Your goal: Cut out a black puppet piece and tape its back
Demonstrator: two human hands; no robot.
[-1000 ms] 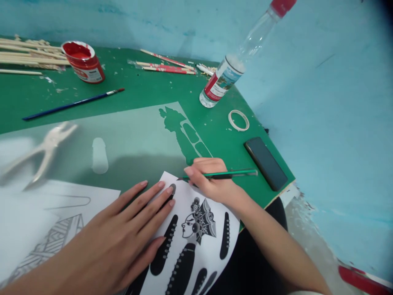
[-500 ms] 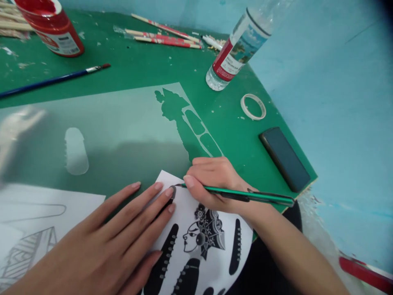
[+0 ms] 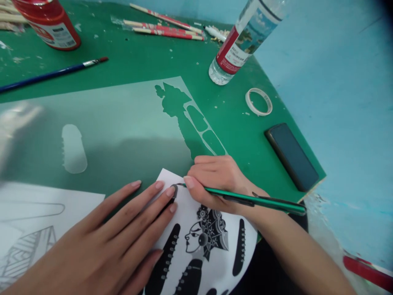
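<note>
My left hand (image 3: 113,229) lies flat with fingers spread on a white printed sheet (image 3: 211,266). Its fingertips press beside a dark rounded shape (image 3: 174,192) near the sheet's upper corner. In my right hand (image 3: 215,180) a slim green pen (image 3: 260,200) is pinched, its thin tip touching that shape's end. The sheet bears a black-and-white head in profile with a headdress (image 3: 211,235) and long black notched shapes. Beyond both hands lies a translucent plastic sheet (image 3: 123,110) with figure-shaped cutouts (image 3: 175,100); a loose notched piece (image 3: 74,149) rests on it.
Across the green table stand a red paint jar (image 3: 58,28) and a tilted-looking water bottle (image 3: 233,53). A blue paintbrush (image 3: 52,74), wrapped chopsticks (image 3: 166,30), a tape roll (image 3: 258,102) and a phone (image 3: 291,157) lie around. A drawing (image 3: 76,200) is at left, below a blurred pale shape (image 3: 18,123).
The view has shifted slightly. The pen's rear end has swung a little right and down, while its tip stays by the dark shape. My left hand keeps its place.
</note>
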